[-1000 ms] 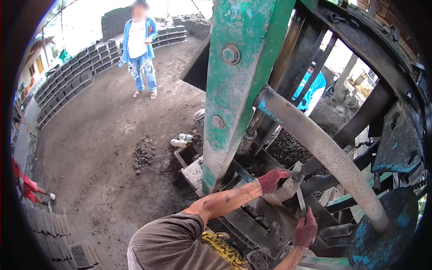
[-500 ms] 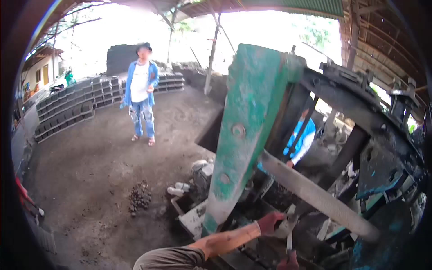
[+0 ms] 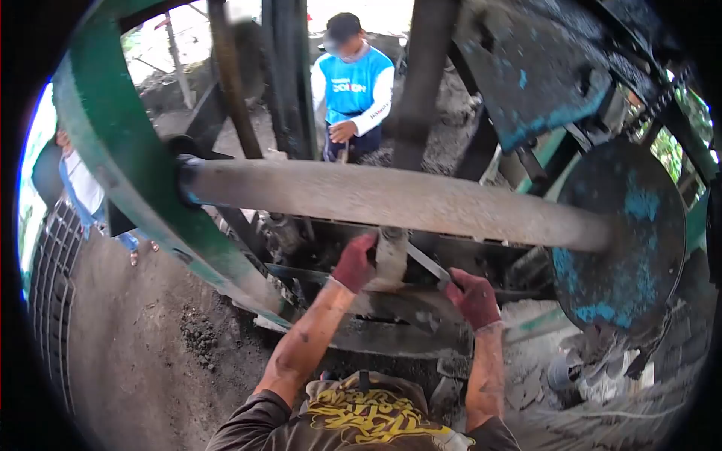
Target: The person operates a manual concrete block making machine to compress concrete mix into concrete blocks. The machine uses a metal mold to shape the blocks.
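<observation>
Here's the left hand [image 3: 355, 263] in its red glove, fingers curled just beside the worn metal fitting [image 3: 391, 259]; whether they grip anything, can't tell. Rightward, the flat metal bar [image 3: 427, 263] slants down from the fitting, below the thick pipe [image 3: 391, 197], its lower end in the right hand [image 3: 474, 299], gloved fingers clamped on it.

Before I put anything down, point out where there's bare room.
Bare dirt floor lies between the stacked blocks and the dark rubble pile. It's crowded by the thick curved pipe, around the left gloved hand, right gloved hand and flat metal tool.
</observation>
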Motion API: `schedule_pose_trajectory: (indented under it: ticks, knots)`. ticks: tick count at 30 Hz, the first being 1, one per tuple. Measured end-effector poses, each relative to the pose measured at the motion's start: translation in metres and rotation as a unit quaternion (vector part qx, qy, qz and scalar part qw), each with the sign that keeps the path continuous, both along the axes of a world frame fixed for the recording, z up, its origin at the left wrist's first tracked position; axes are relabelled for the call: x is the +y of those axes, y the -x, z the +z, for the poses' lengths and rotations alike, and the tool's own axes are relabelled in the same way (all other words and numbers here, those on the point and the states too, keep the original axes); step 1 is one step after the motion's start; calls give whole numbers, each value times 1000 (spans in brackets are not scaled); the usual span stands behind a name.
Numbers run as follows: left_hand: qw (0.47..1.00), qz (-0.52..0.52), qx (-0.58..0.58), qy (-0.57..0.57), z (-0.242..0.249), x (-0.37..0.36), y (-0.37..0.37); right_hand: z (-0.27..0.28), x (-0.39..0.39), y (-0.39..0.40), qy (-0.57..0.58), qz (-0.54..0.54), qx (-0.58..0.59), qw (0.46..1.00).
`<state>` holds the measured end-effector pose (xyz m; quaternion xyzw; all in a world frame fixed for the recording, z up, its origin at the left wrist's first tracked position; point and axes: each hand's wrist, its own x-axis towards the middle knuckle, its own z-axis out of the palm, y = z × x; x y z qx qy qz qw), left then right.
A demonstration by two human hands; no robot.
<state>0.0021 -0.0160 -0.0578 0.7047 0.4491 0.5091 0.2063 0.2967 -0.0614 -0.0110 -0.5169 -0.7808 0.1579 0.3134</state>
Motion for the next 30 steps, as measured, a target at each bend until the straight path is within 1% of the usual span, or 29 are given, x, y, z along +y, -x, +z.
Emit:
schedule_pose_trajectory:
  ticks: [1, 2, 3, 4, 5, 7, 8, 9, 10, 11, 12, 13, 14, 15, 17, 18, 20, 21, 23, 24, 25, 26, 27, 28, 29, 30]
  knots:
    - [1000, 0, -17, 22, 0, -1, -1, -3, -7, 2, 9, -10, -2, 1000]
    - [999, -8, -18, 26, 3, -2, -2, -3, -11, 6, 46, -41, -7, 998]
    - [1000, -16, 13, 6, 9, -2, -2, -2, -13, 10, 79, -71, -10, 994]
    - [999, -23, 44, -14, 15, -1, 0, -3, -16, 13, 69, -61, -18, 996]
    - [999, -27, 45, -11, 22, -4, 1, -2, -19, 14, 72, -65, -16, 995]
    - [995, -64, -14, 78, 35, -10, -1, 2, -20, 16, 52, -70, -10, 996]
    - [998, -59, 5, 39, 40, -11, -4, 4, -22, 19, 47, -70, -9, 996]
    - [998, -58, 7, 36, 44, -12, -7, 3, -31, 23, 30, -72, -32, 996]
    - [948, -138, -229, 171, 46, -14, -10, 1, -43, 29, 17, -74, -55, 996]
    - [821, -206, -447, 290, 48, -15, -11, -1, -55, 38, 17, -73, -53, 996]
    - [822, -206, -447, 288, 43, -12, -9, -3, -68, 48, 4, -95, -84, 992]
    - [945, -138, -239, 174, 34, -6, -6, -7, -78, 56, -7, -117, -115, 986]
    - [997, -60, -14, 48, 33, -6, -4, -12, -84, 62, 5, -130, -101, 986]
    - [997, -62, -14, 49, 32, -5, -4, -13, -86, 65, 6, -132, -101, 986]
    - [987, -93, -89, 96, 31, -3, -5, -9, -84, 65, 1, -149, -94, 984]
    - [987, -98, -87, 98, 30, -2, -5, -11, -80, 62, 2, -154, -92, 984]
    - [996, -70, -24, 45, 23, 2, -2, -18, -66, 49, -47, -93, -68, 992]
    - [998, -54, 7, 18, 24, 3, -3, -10, -60, 42, -47, -96, -67, 992]
    - [998, -42, 29, 24, 27, -4, -3, 7, -54, 34, -45, -96, -55, 993]
    - [998, -27, 51, 24, 34, -5, -3, -1, -58, 37, -75, -94, -49, 992]
    - [998, -26, 51, 22, 41, -6, -3, -5, -66, 45, -77, -93, -48, 992]
    - [936, -125, -246, 216, 49, -4, -6, -8, -75, 57, -40, -110, -50, 992]
    - [743, -209, -509, 382, 53, -3, -8, -10, -78, 63, -2, -127, -53, 991]
    - [771, -207, -471, 375, 37, 6, -2, -13, -76, 63, 1, -123, -34, 992]
    - [770, -208, -474, 373, 38, 5, -3, -22, -74, 62, 0, -122, -36, 992]
    - [740, -221, -513, 373, 42, 7, -5, -31, -68, 60, -20, -113, -24, 993]
